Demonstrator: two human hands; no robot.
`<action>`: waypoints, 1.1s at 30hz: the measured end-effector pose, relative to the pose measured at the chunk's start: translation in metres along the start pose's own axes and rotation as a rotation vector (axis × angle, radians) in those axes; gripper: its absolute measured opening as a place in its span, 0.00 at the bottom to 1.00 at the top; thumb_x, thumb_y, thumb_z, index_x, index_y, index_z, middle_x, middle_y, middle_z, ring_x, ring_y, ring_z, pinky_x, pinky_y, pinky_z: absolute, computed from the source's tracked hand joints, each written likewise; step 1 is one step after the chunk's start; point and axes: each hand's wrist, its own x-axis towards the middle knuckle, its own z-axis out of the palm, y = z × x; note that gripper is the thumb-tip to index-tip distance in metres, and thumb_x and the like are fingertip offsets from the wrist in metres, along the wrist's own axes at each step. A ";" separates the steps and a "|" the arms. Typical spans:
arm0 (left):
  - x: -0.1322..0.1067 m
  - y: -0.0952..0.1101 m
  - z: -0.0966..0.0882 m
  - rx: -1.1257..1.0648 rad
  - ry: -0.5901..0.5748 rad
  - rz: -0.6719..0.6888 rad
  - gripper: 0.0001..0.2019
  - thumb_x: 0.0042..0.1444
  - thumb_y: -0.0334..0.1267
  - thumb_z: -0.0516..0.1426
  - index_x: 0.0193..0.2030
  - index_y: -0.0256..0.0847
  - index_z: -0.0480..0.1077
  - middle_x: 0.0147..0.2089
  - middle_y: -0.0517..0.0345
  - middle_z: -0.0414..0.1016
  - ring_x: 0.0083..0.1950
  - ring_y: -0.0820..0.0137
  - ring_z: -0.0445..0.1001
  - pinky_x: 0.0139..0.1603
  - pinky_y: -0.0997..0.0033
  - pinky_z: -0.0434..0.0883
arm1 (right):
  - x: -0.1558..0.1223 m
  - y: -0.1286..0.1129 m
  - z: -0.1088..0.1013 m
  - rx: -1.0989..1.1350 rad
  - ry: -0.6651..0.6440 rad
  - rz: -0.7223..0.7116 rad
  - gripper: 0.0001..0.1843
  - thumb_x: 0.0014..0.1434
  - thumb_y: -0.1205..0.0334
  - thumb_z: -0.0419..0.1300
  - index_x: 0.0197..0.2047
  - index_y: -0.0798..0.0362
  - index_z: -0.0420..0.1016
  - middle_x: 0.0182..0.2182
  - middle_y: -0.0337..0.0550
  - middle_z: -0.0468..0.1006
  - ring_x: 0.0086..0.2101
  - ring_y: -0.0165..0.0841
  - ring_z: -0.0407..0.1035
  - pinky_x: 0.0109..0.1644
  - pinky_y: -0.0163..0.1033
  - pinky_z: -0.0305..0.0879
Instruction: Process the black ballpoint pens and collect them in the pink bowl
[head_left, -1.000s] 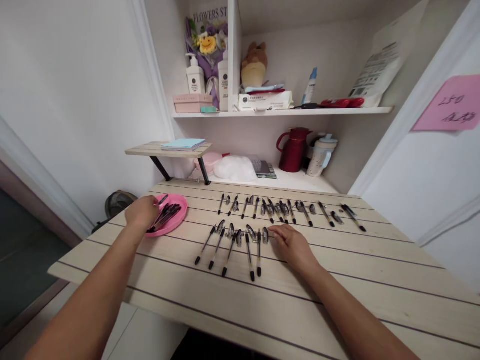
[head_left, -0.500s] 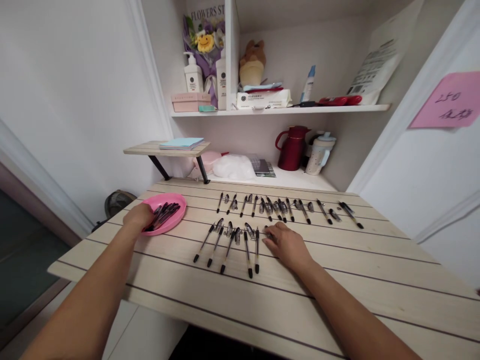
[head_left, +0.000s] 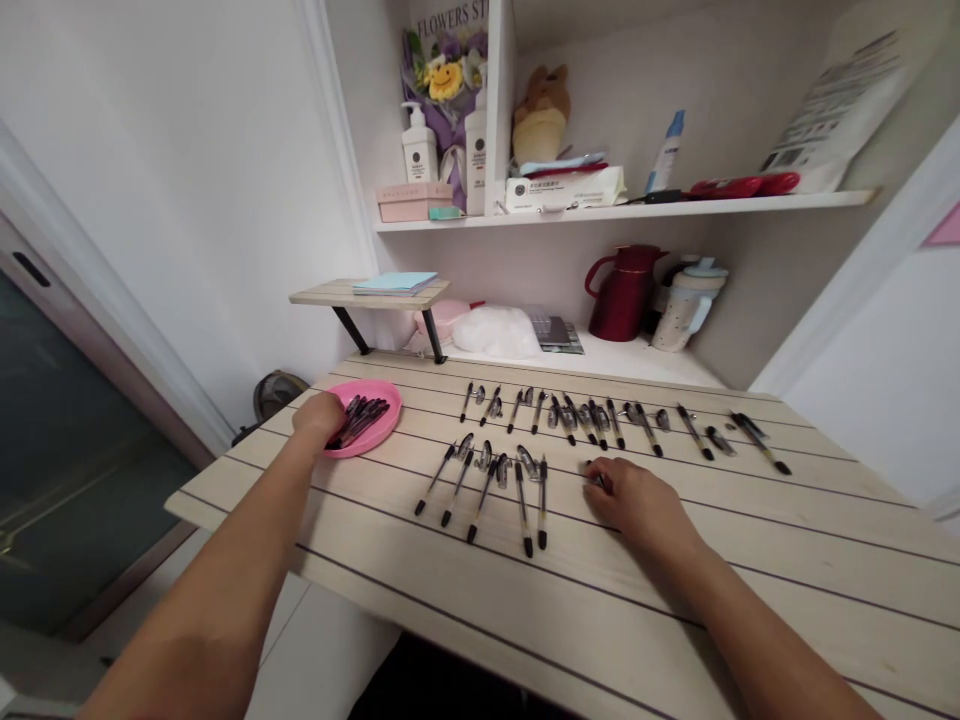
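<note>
My left hand [head_left: 318, 418] is at the left rim of a pink plate [head_left: 390, 420], curled down over its edge. Its fingertips are hidden beside a pile of black pens [head_left: 361, 420] in the plate; what it grips I cannot make out. My right hand [head_left: 634, 500] rests low over the table with thumb and fingers pinched on a small dark piece, seemingly a pen cap [head_left: 596, 478]. To its left lie several uncapped pens [head_left: 520, 510] in a front row, with loose clear caps [head_left: 484, 455] by their tips. A back row of uncapped pens [head_left: 649, 430] and caps lies beyond.
The slatted wooden table [head_left: 480, 610] fills the front. A small raised stand [head_left: 322, 296] carries blue paper [head_left: 396, 283] at the back left. Behind are a red jug [head_left: 624, 295], a pale tumbler [head_left: 684, 308], a white plastic bag [head_left: 495, 332], and a shelf [head_left: 637, 208] with bottles and boxes.
The view has swung left, so the scene sits farther right. My right hand has moved a little away from the front row, still pinching the small dark piece. My left hand stays at the plate.
</note>
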 end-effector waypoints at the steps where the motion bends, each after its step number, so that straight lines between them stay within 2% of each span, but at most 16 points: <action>1: -0.004 0.007 -0.003 0.026 0.012 -0.019 0.12 0.50 0.36 0.51 0.33 0.30 0.73 0.37 0.35 0.74 0.40 0.54 0.71 0.35 0.64 0.63 | 0.000 0.000 -0.002 -0.006 -0.011 0.013 0.10 0.52 0.60 0.52 0.33 0.50 0.73 0.29 0.42 0.75 0.28 0.33 0.65 0.27 0.34 0.47; 4: -0.033 0.048 -0.007 0.019 0.110 0.076 0.15 0.54 0.38 0.47 0.40 0.36 0.72 0.46 0.42 0.73 0.46 0.58 0.69 0.38 0.67 0.62 | 0.001 -0.003 -0.007 -0.031 -0.042 0.068 0.10 0.53 0.59 0.51 0.29 0.50 0.73 0.25 0.41 0.75 0.27 0.33 0.65 0.26 0.35 0.47; 5: -0.050 0.067 -0.005 -0.013 0.155 0.192 0.15 0.55 0.38 0.47 0.40 0.38 0.72 0.46 0.45 0.73 0.45 0.60 0.70 0.38 0.68 0.62 | 0.001 -0.004 -0.008 -0.036 -0.046 0.086 0.10 0.53 0.58 0.51 0.28 0.50 0.72 0.24 0.41 0.75 0.26 0.34 0.65 0.26 0.35 0.46; 6: -0.069 0.088 -0.002 -0.064 0.145 0.331 0.15 0.55 0.39 0.46 0.40 0.40 0.72 0.44 0.49 0.74 0.43 0.62 0.70 0.38 0.69 0.62 | 0.002 -0.004 -0.009 -0.038 -0.045 0.099 0.11 0.53 0.58 0.51 0.28 0.50 0.72 0.23 0.42 0.74 0.26 0.34 0.65 0.26 0.35 0.46; 8: -0.110 0.130 0.009 -0.169 -0.007 0.562 0.16 0.56 0.45 0.46 0.37 0.42 0.73 0.39 0.53 0.76 0.39 0.66 0.71 0.36 0.70 0.63 | 0.002 -0.004 -0.009 -0.029 -0.035 0.115 0.11 0.53 0.58 0.51 0.27 0.50 0.72 0.23 0.43 0.74 0.26 0.34 0.65 0.26 0.35 0.46; 10: -0.147 0.167 0.023 -0.219 -0.160 0.694 0.19 0.55 0.51 0.47 0.35 0.41 0.74 0.35 0.52 0.76 0.37 0.65 0.72 0.36 0.69 0.64 | 0.002 -0.003 -0.008 -0.009 -0.024 0.118 0.11 0.53 0.58 0.51 0.27 0.50 0.72 0.23 0.43 0.74 0.26 0.34 0.65 0.26 0.35 0.47; 12: -0.172 0.197 0.037 -0.175 -0.214 0.719 0.22 0.52 0.54 0.49 0.35 0.37 0.74 0.34 0.46 0.75 0.37 0.60 0.72 0.36 0.65 0.66 | 0.003 -0.001 -0.006 0.009 -0.012 0.119 0.11 0.53 0.58 0.50 0.26 0.50 0.71 0.23 0.42 0.74 0.25 0.33 0.64 0.26 0.34 0.47; 15: -0.183 0.224 0.049 -0.125 -0.217 0.706 0.21 0.50 0.50 0.52 0.35 0.32 0.75 0.35 0.38 0.75 0.40 0.52 0.73 0.37 0.59 0.67 | 0.003 0.002 -0.003 0.029 0.005 0.110 0.11 0.52 0.59 0.50 0.24 0.50 0.69 0.22 0.41 0.74 0.24 0.32 0.63 0.26 0.34 0.47; 17: -0.181 0.232 0.053 -0.142 -0.222 0.694 0.16 0.48 0.44 0.54 0.34 0.32 0.75 0.34 0.36 0.75 0.40 0.50 0.73 0.37 0.57 0.67 | 0.004 0.004 -0.002 0.038 0.021 0.106 0.11 0.52 0.59 0.50 0.23 0.50 0.69 0.22 0.41 0.74 0.24 0.31 0.62 0.26 0.34 0.47; 20: -0.176 0.233 0.053 -0.209 -0.222 0.652 0.11 0.43 0.38 0.57 0.31 0.32 0.75 0.33 0.36 0.74 0.39 0.49 0.73 0.37 0.56 0.67 | 0.006 0.007 0.001 0.049 0.040 0.106 0.11 0.52 0.59 0.50 0.22 0.50 0.68 0.21 0.40 0.73 0.23 0.31 0.62 0.26 0.34 0.47; 25: -0.167 0.212 0.044 -0.363 -0.193 0.544 0.04 0.37 0.34 0.58 0.19 0.36 0.70 0.27 0.42 0.74 0.37 0.52 0.73 0.38 0.59 0.66 | 0.008 0.013 0.004 0.130 0.058 0.102 0.12 0.52 0.58 0.50 0.22 0.51 0.68 0.19 0.39 0.72 0.22 0.31 0.63 0.26 0.34 0.49; 27: -0.158 0.202 0.037 -0.470 -0.213 0.489 0.06 0.37 0.34 0.58 0.15 0.38 0.66 0.22 0.47 0.72 0.34 0.57 0.72 0.36 0.64 0.66 | 0.011 0.011 0.003 0.171 0.061 0.092 0.12 0.53 0.58 0.50 0.22 0.51 0.69 0.18 0.38 0.72 0.22 0.30 0.63 0.26 0.33 0.50; 29: -0.149 0.196 0.030 -0.657 -0.296 0.415 0.07 0.38 0.35 0.58 0.15 0.39 0.64 0.19 0.52 0.70 0.30 0.63 0.72 0.31 0.69 0.66 | 0.015 0.005 0.001 0.186 0.045 0.044 0.11 0.53 0.59 0.51 0.23 0.51 0.70 0.21 0.38 0.74 0.23 0.30 0.65 0.27 0.33 0.51; 33: -0.139 0.194 0.025 -1.332 -0.637 0.242 0.06 0.43 0.35 0.57 0.23 0.38 0.63 0.22 0.54 0.72 0.25 0.71 0.70 0.23 0.76 0.64 | 0.028 -0.018 -0.003 0.092 -0.011 -0.128 0.11 0.55 0.62 0.50 0.29 0.51 0.74 0.30 0.42 0.77 0.31 0.32 0.68 0.31 0.33 0.53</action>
